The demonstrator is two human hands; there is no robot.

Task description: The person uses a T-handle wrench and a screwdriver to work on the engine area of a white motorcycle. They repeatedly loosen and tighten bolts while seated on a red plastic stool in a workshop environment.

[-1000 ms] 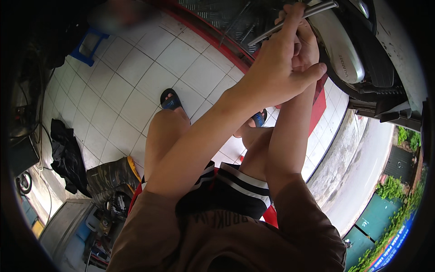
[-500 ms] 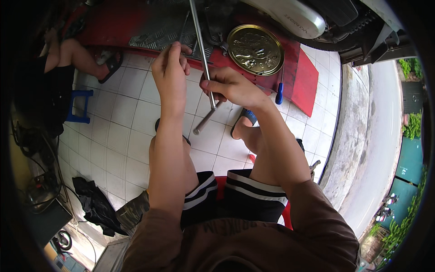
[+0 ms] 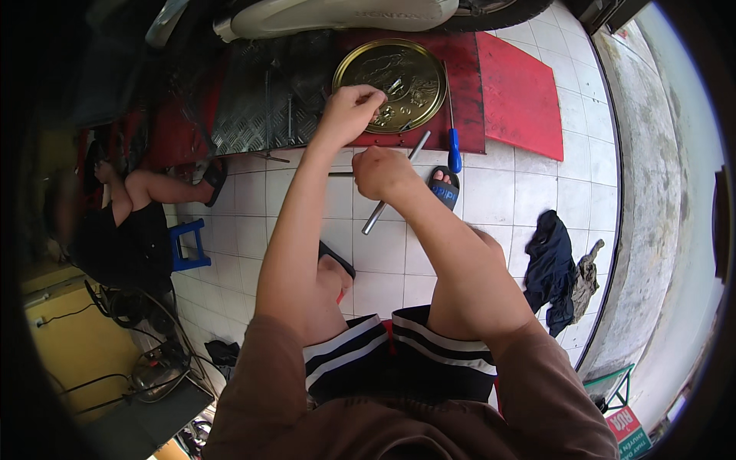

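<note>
My right hand is closed around a steel T-handle wrench, in front of the red bench edge. The bar of the wrench slants out above and below my fist, and a thin length of its shaft shows on the left. Over the left part of a round gold tray, my left hand has its fingers curled and pinched together. Whatever they hold, if anything, is hidden. Several small metal parts lie in the tray near those fingertips.
A blue-handled screwdriver lies right of the tray on the red bench. Thin rod-like tools rest on the checkered plate. A motorcycle stands behind. At left sit another person's leg and a blue stool. Dark cloth lies on the tiles.
The wrench has swung from upright to a slanted, lowered position in my right hand. My left hand has moved right, over the tray. The view has turned toward the right side of the bench.
</note>
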